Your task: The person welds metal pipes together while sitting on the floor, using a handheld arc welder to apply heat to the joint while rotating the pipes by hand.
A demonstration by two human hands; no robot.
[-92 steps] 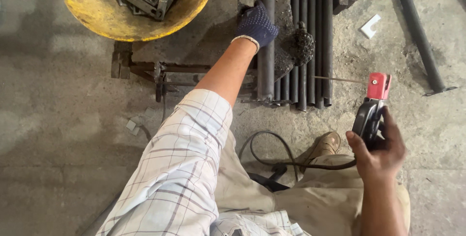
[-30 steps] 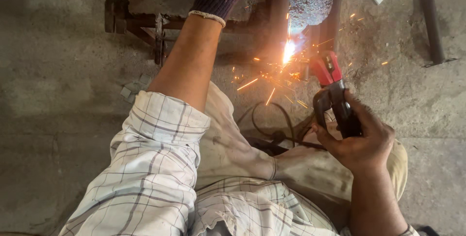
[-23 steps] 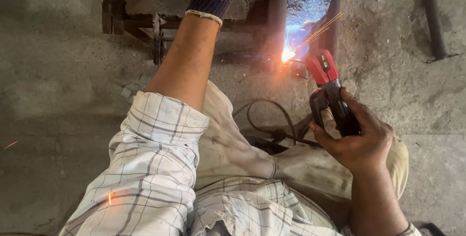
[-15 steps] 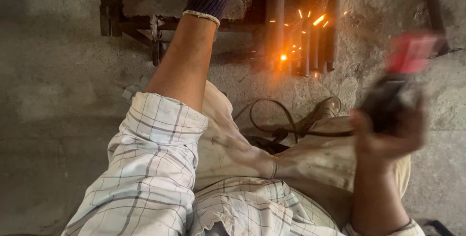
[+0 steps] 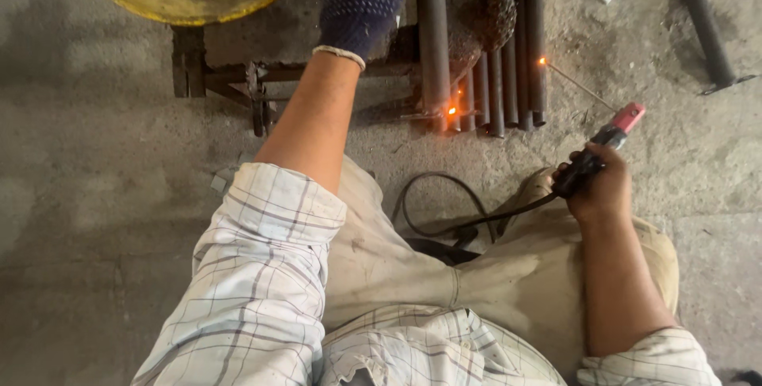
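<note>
Electrode holder [image 5: 605,146] is held firmly in the right hand [image 5: 597,188], rod tip glowing, at 2 o'clock. The gloved left hand [image 5: 359,1] presses flat, grasping nothing, on the frame [image 5: 238,78] beside the steel bars [image 5: 484,45]. Welding seems paused; next tack needs the tip back at the glowing joint [image 5: 451,111].

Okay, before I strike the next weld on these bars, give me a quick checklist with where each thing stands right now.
1. Rod in holder: ok. The right hand grips the electrode holder, rod tip glowing, lifted off the work.
2. Work steadied: ok. The gloved left hand rests by the metal bars.
3. Right hand protection: not ok, it is bare.
4. Last weld spot: not ok to touch, it glows orange.
5. Cable: cannot tell if free; it loops by the leg.
6. Eye protection: cannot tell.
</note>
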